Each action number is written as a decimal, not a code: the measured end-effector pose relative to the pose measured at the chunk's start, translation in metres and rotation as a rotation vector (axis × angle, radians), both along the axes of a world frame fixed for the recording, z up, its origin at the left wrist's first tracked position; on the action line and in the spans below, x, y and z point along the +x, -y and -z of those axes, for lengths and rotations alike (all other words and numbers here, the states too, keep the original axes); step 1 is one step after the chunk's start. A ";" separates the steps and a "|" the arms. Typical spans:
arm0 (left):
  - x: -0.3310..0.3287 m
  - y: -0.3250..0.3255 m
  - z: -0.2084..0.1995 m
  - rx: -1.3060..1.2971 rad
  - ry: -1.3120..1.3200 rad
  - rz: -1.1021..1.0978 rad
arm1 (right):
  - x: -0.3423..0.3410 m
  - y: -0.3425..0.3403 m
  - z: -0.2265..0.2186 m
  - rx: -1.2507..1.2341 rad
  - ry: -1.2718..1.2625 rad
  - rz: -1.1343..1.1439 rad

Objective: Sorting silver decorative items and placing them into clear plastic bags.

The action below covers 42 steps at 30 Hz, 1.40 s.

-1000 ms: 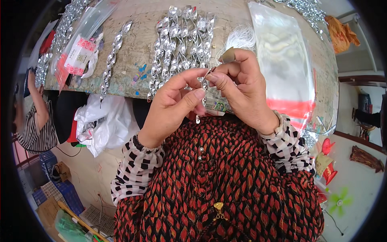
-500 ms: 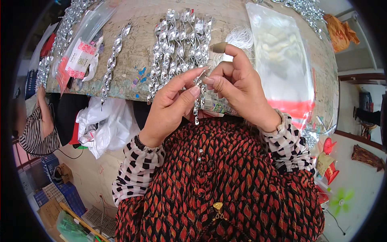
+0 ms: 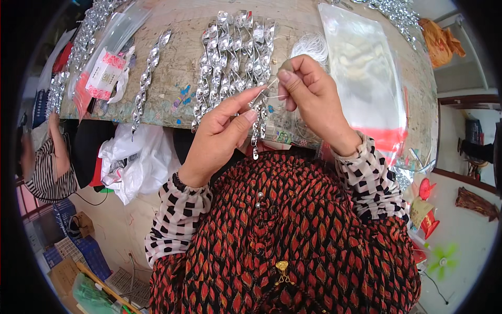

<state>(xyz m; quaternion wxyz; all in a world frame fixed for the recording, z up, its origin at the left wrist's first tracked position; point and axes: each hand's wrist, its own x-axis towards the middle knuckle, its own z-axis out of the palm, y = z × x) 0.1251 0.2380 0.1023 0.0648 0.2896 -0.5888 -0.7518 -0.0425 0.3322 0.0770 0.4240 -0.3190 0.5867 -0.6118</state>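
Between its thumb and forefinger, my left hand [image 3: 217, 133] pinches the top of a silver spiral strip [image 3: 255, 140], which hangs down past the table's front edge. White string [image 3: 273, 91] runs from the top of that strip to my right hand [image 3: 316, 99]. The right thumb and forefinger are pressed together on the string, slightly above and right of the left fingertips. A finger cover of dull olive colour sits on the right forefinger. Just beyond my hands, several more silver spirals [image 3: 238, 52] lie side by side on the worn table.
One spiral strip [image 3: 149, 73] lies apart on the left. A bundle of white string [image 3: 311, 48] rests beside clear plastic bags [image 3: 361, 68] with red ends. A tissue pack [image 3: 106, 75] is at the left, near a person in a striped top [image 3: 52, 178]. A white bag [image 3: 138, 162] hangs below the edge.
My right hand has drawn slightly up and right from the left fingertips, its raised forefinger now folded onto the thumb. A length of string now shows between the hands.
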 end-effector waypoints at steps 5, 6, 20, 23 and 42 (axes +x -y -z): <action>0.000 0.003 0.006 0.043 0.017 0.006 | -0.011 0.011 0.010 -0.017 -0.001 0.068; 0.000 0.003 0.005 0.045 0.016 0.008 | -0.014 0.014 0.014 -0.015 -0.002 0.071; -0.010 -0.001 0.008 0.037 0.025 0.022 | -0.058 -0.010 0.003 -0.014 -0.472 -0.008; -0.023 -0.010 0.011 -0.020 0.124 0.122 | -0.075 -0.030 0.014 0.044 -0.454 -0.035; -0.070 -0.068 0.066 -0.244 0.271 0.490 | -0.110 -0.114 0.079 0.355 -0.526 -0.068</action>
